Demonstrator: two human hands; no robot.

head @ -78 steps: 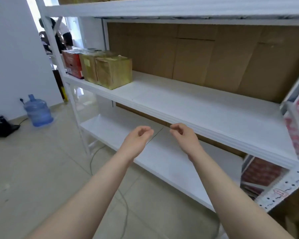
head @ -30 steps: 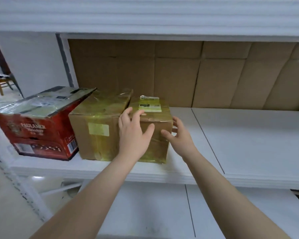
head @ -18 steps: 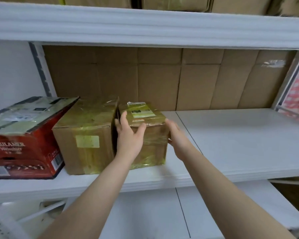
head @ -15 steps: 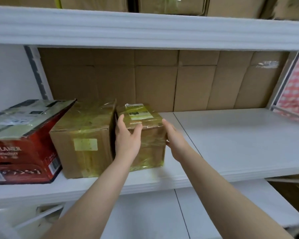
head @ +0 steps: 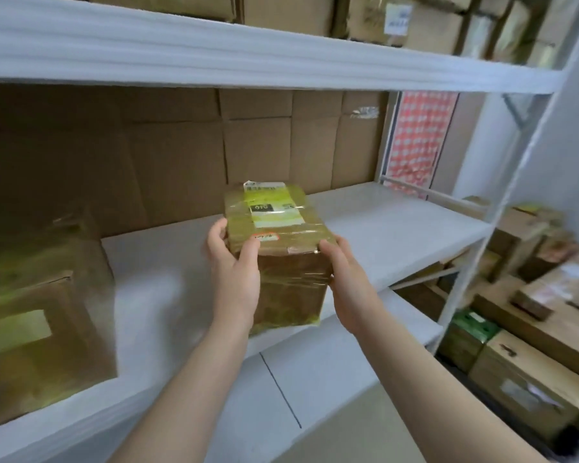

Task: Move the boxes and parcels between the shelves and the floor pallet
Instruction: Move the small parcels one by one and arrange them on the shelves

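Grip comes first: my left hand (head: 234, 272) clasps the left face of the parcel (head: 281, 279) with the thumb hooked over its top front edge, and my right hand (head: 346, 282) curls round the right front corner, so both are closed on it. I judge it light enough for this two-sided squeeze, and stiff, being a small cardboard cube. But it is swathed in glossy yellowish tape, which I expect to be slick, so fingers under the bottom edge would be safer than flat palms. It seems to hang just off the front lip of the middle shelf (head: 398, 222), not resting on it. On its top sits a pale shipping label (head: 271, 208) where I can read "010" on a dark patch. The small print is too fine, and the red-edged sticker (head: 264, 236) carries a scrawl I cannot make out. To my left a larger taped box (head: 41, 312) sits on the same shelf, blurred. Beyond, plain cardboard sheets (head: 181, 155) back the bay, and stacked cartons (head: 532, 362) lie low at the right.
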